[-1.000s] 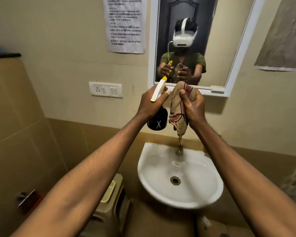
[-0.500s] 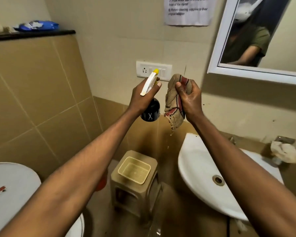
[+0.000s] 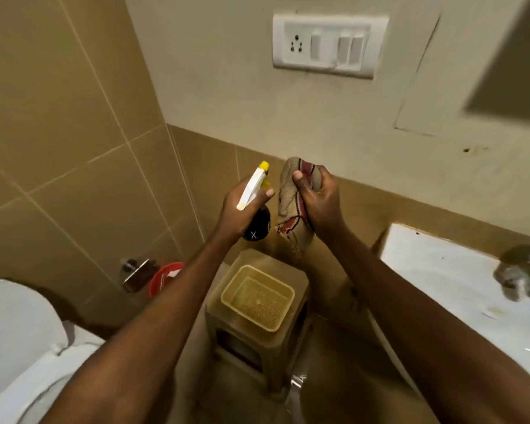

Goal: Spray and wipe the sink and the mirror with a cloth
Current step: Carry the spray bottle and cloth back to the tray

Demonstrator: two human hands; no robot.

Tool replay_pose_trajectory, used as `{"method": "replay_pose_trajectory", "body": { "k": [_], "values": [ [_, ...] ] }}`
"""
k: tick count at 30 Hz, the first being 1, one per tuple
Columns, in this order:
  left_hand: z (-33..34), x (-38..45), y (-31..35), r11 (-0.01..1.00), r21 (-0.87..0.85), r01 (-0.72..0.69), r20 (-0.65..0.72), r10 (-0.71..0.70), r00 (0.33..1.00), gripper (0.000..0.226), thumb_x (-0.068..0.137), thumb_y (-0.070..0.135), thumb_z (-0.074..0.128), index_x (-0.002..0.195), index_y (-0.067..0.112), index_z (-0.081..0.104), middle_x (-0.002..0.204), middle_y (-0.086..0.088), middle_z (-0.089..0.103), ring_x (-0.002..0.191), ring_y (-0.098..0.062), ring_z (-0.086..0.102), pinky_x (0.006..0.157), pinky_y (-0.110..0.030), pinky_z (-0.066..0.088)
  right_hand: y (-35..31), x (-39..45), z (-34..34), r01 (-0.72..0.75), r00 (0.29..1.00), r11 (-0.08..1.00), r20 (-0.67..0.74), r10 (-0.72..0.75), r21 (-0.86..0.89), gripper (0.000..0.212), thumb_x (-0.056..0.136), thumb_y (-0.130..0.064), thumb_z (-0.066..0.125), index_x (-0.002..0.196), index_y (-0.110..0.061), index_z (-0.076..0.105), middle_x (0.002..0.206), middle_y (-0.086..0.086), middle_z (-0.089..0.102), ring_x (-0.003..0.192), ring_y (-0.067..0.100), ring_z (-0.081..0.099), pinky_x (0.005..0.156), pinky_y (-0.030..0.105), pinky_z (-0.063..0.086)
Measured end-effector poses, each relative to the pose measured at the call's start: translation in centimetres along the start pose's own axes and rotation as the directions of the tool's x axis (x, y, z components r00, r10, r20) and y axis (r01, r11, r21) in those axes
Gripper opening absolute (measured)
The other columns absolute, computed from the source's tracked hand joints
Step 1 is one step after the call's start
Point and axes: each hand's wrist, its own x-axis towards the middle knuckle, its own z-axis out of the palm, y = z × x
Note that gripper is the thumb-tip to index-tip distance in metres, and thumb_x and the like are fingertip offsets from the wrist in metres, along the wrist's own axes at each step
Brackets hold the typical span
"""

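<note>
My left hand (image 3: 237, 214) grips a spray bottle (image 3: 253, 191) with a white trigger head, yellow nozzle and dark body. Beside it, my right hand (image 3: 320, 200) grips a bunched beige cloth (image 3: 289, 197) with red stripes; its lower end hangs down. Both hands are held out above a beige plastic stool (image 3: 300, 286). The white sink (image 3: 435, 270) sits at the right edge, with its metal tap (image 3: 523, 275) blurred. Only the shadowed lower corner of the mirror (image 3: 508, 78) shows at the top right.
A shallow yellow basket (image 3: 257, 296) sits on the stool. A white toilet (image 3: 19, 341) fills the lower left. A red bucket (image 3: 166, 275) and a metal wall fitting (image 3: 135, 272) are by the tiled wall. A white switchboard (image 3: 329, 44) is on the wall above.
The view has swung left and down, away from the mirror and sink toward the stool and toilet. Both hands keep their hold on bottle and cloth, now lower, above the stool.
</note>
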Motion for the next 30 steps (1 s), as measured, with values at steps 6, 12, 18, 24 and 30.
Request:
{"method": "replay_pose_trajectory", "body": {
  "k": [6,12,18,24,30],
  "values": [
    [2.4,-2.9,-15.5,0.988,-0.071,0.134,0.003,-0.134,0.991,0.034,0.084,0.036,0.067,0.106,0.011,0.063,0.081,-0.009,0.059,0.074,-0.022,0.058,0.069,-0.037,0.049,14.9,-2.9,2.5,-0.087,0.996,0.995,-0.013,0.087,-0.037,0.007,0.092,-0.018,0.062,0.097,-0.015,0.062,0.089,0.004,0.068,0.083,0.019,0.067,0.074,0.035,0.057],
    [4.0,-6.4,-25.2,0.977,-0.048,0.207,-0.022,-0.208,0.978,0.023,0.089,0.020,0.067,0.093,0.041,0.058,0.087,0.011,0.066,0.074,0.008,0.064,0.072,-0.018,0.054,26.2,-7.4,3.5,-0.186,0.982,0.979,-0.016,0.186,-0.083,0.012,0.093,-0.020,0.061,0.102,-0.013,0.062,0.092,0.002,0.067,0.087,0.019,0.066,0.076,0.035,0.056],
    [4.4,-8.5,-30.2,0.973,-0.055,0.224,-0.018,-0.225,0.974,0.026,0.077,0.046,0.070,0.099,0.058,0.062,0.105,0.012,0.070,0.104,-0.008,0.066,0.092,-0.032,0.053,31.6,-10.1,3.9,-0.268,0.963,0.961,0.000,0.269,-0.064,0.024,0.093,-0.024,0.061,0.113,-0.011,0.062,0.106,0.006,0.069,0.099,0.019,0.067,0.087,0.044,0.055],
    [5.0,-8.2,-31.9,0.977,-0.039,0.208,-0.008,-0.208,0.978,0.028,0.075,0.049,0.069,0.102,0.056,0.062,0.104,0.009,0.070,0.104,-0.012,0.067,0.096,-0.042,0.052,33.3,-10.1,3.9,-0.293,0.956,0.953,-0.019,0.293,-0.072,0.027,0.092,-0.025,0.062,0.116,-0.011,0.062,0.108,0.005,0.069,0.102,0.018,0.066,0.089,0.041,0.055],
    [5.7,-8.9,-34.8,0.965,-0.006,0.262,0.023,-0.261,0.965,0.037,0.070,0.053,0.064,0.101,0.035,0.061,0.098,0.000,0.068,0.090,-0.007,0.064,0.082,-0.030,0.050,36.4,-12.3,3.0,-0.318,0.943,0.909,0.013,0.334,-0.268,0.018,0.093,-0.034,0.059,0.093,-0.016,0.063,0.080,-0.007,0.065,0.077,0.005,0.062,0.065,0.018,0.047]
  ]
}}
